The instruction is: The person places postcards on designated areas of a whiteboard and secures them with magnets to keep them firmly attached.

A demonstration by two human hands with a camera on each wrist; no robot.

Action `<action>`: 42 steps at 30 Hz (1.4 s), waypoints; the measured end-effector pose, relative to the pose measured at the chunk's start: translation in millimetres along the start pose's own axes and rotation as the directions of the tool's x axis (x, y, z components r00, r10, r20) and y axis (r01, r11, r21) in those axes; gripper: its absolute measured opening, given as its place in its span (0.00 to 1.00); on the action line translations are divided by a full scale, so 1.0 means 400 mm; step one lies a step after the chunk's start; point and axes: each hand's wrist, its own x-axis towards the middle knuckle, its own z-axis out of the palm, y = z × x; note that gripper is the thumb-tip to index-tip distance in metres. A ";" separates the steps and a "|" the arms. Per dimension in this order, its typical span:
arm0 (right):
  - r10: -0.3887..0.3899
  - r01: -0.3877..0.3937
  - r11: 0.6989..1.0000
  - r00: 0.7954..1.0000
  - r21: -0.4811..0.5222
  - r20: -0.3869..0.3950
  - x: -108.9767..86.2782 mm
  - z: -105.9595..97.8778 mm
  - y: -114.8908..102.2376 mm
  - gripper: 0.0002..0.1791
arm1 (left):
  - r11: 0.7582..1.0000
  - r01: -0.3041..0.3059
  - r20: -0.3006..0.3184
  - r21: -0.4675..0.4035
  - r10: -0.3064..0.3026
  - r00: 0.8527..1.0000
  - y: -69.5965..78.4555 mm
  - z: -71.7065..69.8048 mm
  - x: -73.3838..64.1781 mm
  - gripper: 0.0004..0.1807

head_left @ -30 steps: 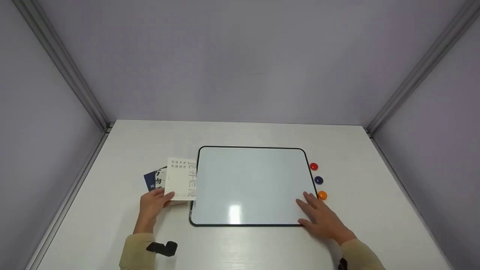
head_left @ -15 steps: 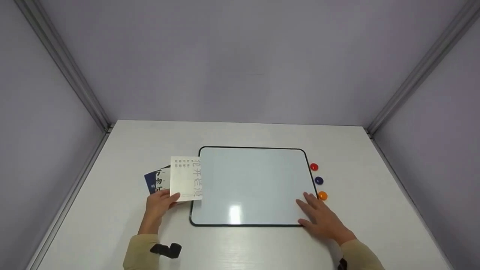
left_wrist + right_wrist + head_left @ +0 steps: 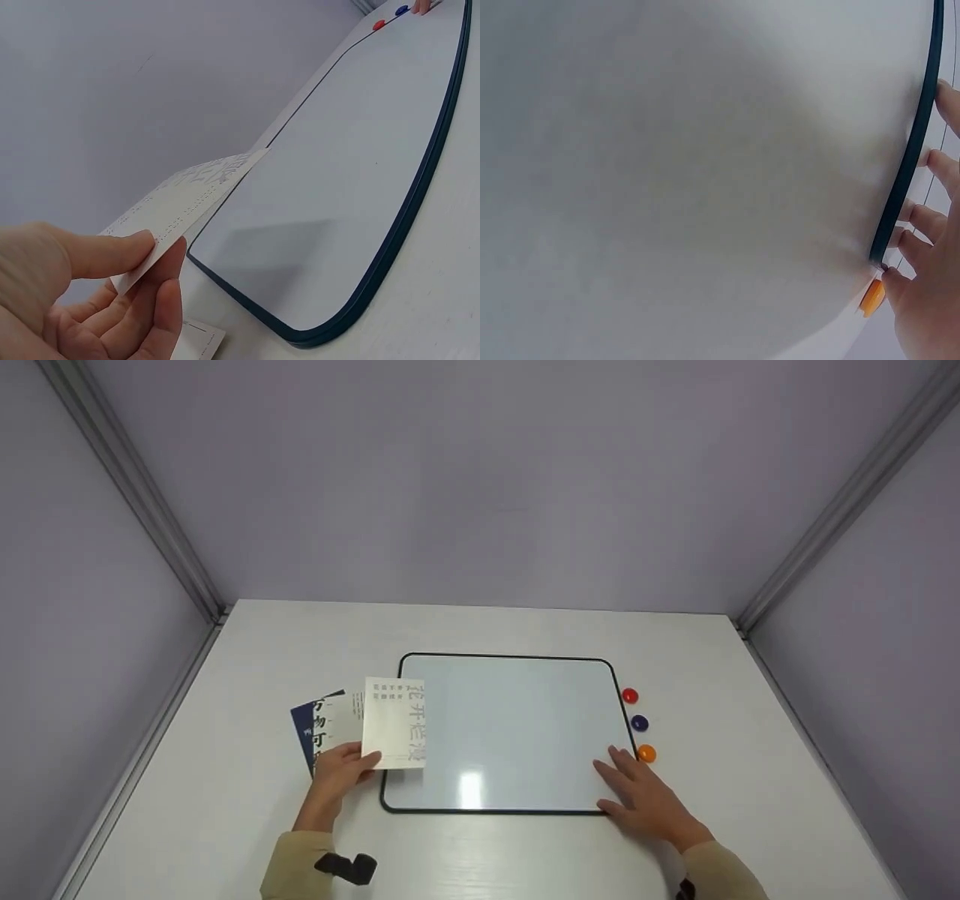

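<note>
My left hand (image 3: 341, 776) pinches a cream card (image 3: 394, 724) printed with grey characters, thumb on top and fingers beneath. In the left wrist view the card (image 3: 187, 199) is raised and tilted, and its shadow falls on the whiteboard (image 3: 360, 157). The card overlaps the left edge of the black-framed whiteboard (image 3: 510, 727) in the head view. Spread over the board's lower right corner, my right hand (image 3: 645, 799) rests with its fingers extended; its fingertips touch the board near the frame (image 3: 911, 161).
Left of the board lie a white card (image 3: 341, 718) with black characters and a dark blue card (image 3: 302, 721) beneath it. Along the right edge sit round red (image 3: 630, 696), blue (image 3: 639, 723) and orange (image 3: 646, 753) magnets. Walls enclose the white table (image 3: 480, 855).
My left hand has carried the cream card rightward, from beside the board to over its left edge, uncovering more of the white card. My right hand has stayed in place.
</note>
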 end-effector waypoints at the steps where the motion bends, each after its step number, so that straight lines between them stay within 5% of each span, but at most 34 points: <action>1: 0.001 -0.001 1.000 1.000 -0.001 0.002 0.000 0.000 0.000 0.36 | 1.000 -0.002 0.005 -0.002 0.002 1.000 -0.001 0.004 0.000 0.26; 42: -0.016 0.016 1.000 1.000 0.000 -0.009 0.003 0.004 0.006 0.35 | 0.999 -0.020 0.134 -0.043 0.026 0.991 -0.013 0.149 -0.020 0.21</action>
